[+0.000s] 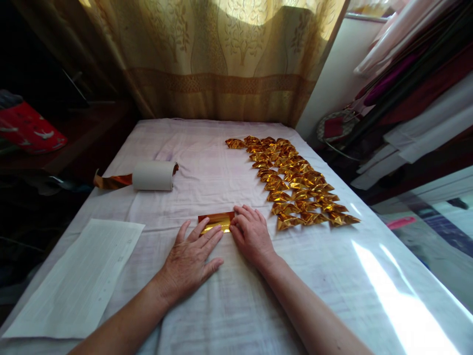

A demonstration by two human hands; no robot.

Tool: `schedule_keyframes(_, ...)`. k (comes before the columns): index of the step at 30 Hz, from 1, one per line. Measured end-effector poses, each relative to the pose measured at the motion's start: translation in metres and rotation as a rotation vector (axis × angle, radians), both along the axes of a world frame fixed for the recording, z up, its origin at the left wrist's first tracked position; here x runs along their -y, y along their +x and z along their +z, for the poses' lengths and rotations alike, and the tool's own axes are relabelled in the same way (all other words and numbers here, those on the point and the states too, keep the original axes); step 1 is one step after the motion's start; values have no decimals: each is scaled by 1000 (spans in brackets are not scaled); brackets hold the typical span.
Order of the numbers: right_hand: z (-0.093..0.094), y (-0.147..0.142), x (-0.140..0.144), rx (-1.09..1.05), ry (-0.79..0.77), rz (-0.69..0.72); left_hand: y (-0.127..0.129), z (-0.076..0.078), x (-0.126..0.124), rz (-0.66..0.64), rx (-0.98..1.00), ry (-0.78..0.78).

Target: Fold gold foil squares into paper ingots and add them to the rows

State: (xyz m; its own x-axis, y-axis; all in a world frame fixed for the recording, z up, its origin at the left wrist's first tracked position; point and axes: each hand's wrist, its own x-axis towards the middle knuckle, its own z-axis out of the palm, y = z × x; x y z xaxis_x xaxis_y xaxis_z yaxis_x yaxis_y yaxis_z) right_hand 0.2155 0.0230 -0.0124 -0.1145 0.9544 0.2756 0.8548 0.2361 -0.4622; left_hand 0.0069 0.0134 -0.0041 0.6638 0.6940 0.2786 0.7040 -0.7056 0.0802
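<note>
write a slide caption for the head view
Both hands, left and right, press a gold foil sheet flat on the cloth-covered table, beside rows of folded foil pieces.

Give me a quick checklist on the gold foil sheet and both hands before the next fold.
1. Gold foil sheet flat on the white cloth: ok.
2. Left hand fingertips pressing the sheet's near edge: ok.
3. Right hand on the sheet's right end: ok.
4. Folded gold pieces lying apart from the sheet: ok.
5. Foil roll away from the hands, at left: ok.
6. Crease under the right hand: cannot tell, hidden.
</note>
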Motion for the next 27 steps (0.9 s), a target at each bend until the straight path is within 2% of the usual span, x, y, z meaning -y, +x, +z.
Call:
schedule_keyframes(9,4,0,1,-7,-32,-3,-36,4,2,6,-47,17)
schedule_keyframes(13,2,1,0,-11,-23,2,-45,3,4,19,-55,27)
schedule_keyframes(16,-1,5,0,-16,39,-17,-45,2,5,21,-47,26)
schedule_keyframes(20,3,4,8,12,223,-50,-42,1,6,39,-32,24)
schedule_keyframes(23,10,-9,18,95,230,73,-41,0,6,52,-28,20)
schedule_keyframes(25,13,-22,23,147,140,212,-40,0,7,61,-26,9)
schedule_keyframes(27,14,-34,26,164,28,247,-39,0,8,66,-18,0)
